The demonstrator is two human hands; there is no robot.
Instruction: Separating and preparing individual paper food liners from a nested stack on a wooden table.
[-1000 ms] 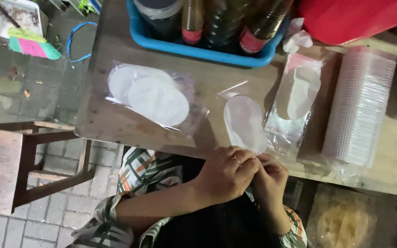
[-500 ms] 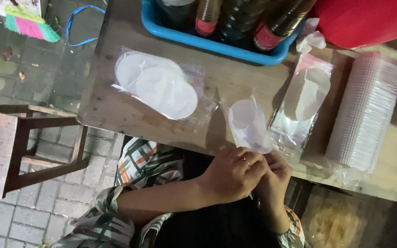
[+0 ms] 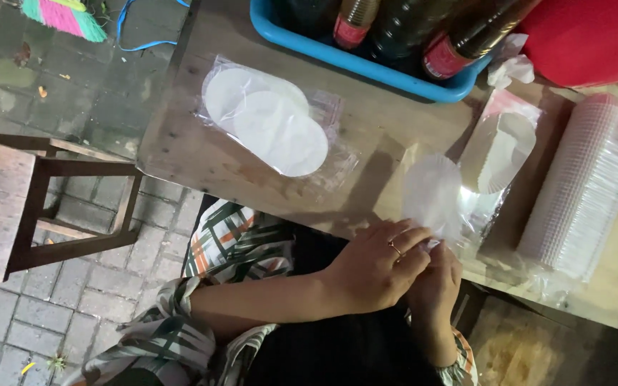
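My left hand (image 3: 373, 270), with a ring on one finger, reaches across from the left and lies over my right hand (image 3: 438, 286) at the near edge of the wooden table (image 3: 180, 154). Both hands pinch the near end of a small clear plastic bag (image 3: 432, 191) that holds a round white paper. The bag lies on the table, stretching away from my fingers. Just right of it sits a packet of fluted white paper liners (image 3: 501, 151).
A larger clear bag of round white papers (image 3: 275, 127) lies to the left. At the back are a blue tray (image 3: 355, 63) of dark bottles (image 3: 466, 36) and a red container (image 3: 588, 36). A bagged stack of clear plastic lids (image 3: 588, 187) is at right. A wooden stool (image 3: 30, 204) stands at left.
The view has drifted left and down. The small bag now lies closer to the liner packet, and my hands have stayed together on its near end.
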